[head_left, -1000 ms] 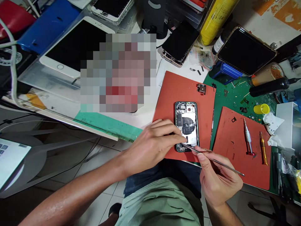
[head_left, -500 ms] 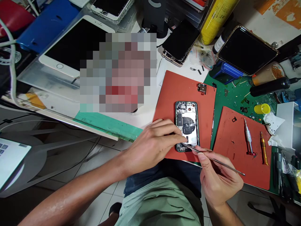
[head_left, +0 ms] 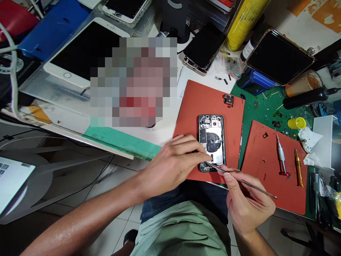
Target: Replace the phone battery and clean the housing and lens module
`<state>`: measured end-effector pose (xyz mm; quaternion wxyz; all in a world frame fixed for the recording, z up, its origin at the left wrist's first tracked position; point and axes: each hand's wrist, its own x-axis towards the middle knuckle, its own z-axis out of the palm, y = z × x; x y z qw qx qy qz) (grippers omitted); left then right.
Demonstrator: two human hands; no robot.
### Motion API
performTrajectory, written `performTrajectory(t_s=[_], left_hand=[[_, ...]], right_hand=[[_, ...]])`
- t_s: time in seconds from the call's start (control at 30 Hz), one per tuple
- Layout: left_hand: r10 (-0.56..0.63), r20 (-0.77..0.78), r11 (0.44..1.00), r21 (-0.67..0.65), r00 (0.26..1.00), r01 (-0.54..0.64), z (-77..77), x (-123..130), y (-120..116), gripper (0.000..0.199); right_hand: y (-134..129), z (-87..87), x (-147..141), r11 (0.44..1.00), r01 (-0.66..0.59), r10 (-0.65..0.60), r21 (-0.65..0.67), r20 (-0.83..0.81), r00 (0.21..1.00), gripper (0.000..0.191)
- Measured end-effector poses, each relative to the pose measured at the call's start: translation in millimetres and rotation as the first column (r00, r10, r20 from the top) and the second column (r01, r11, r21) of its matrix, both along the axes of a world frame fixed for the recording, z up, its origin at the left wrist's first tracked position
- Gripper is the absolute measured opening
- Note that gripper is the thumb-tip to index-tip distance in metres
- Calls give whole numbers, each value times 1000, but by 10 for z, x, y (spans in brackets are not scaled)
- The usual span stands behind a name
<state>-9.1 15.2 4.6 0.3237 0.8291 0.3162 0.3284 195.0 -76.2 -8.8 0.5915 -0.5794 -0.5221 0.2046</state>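
Note:
An opened phone [head_left: 214,142] lies face up on a red-brown mat, its inner parts and a dark round patch showing. My left hand [head_left: 177,156] reaches in from the left, thumb and forefinger pinched together over the phone's lower end. Whatever is between those fingertips is too small to make out. Between the fingers of my right hand [head_left: 249,195] is a thin metal pry tool [head_left: 257,187], held like a pen. Its tip meets the bottom part of the phone, close to my left fingertips.
On the mat [head_left: 186,110] sits a small metal part [head_left: 228,100]. A second mat [head_left: 277,188] to the right carries a silver screwdriver [head_left: 280,154] and a gold one [head_left: 298,168]. Other phones [head_left: 204,46] and a yellow cylinder [head_left: 245,23] stand behind. A blurred patch covers the left middle.

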Motion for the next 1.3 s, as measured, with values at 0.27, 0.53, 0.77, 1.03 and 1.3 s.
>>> performTrajectory(t_s=[0.27,0.53,0.77,1.03,1.3], left_hand=[[6,2,1000,8,1000,-6,-2,1,-1,24],[6,3,1000,15,1000,-6,-10,7,3,24],[9,-12,1000,10,1000,-9,8,9,-4,25],[4,11,1000,22,1000,-5,-32,15,-1,24],[-1,2,1000,23,1000,1,-16,-6,-5,24]], right_hand=[[-1,34,-11,1000,-12,12,-14,-30,999,22],[-9,54,-8,999,-30,29,-30,-22,999,24],[2,62,-14,999,-19,19,-45,8,1000,19],[-6,32,-1,999,-18,17,-33,-23,1000,20],[-3,50,-3,999,-20,19,-34,-26,999,21]])
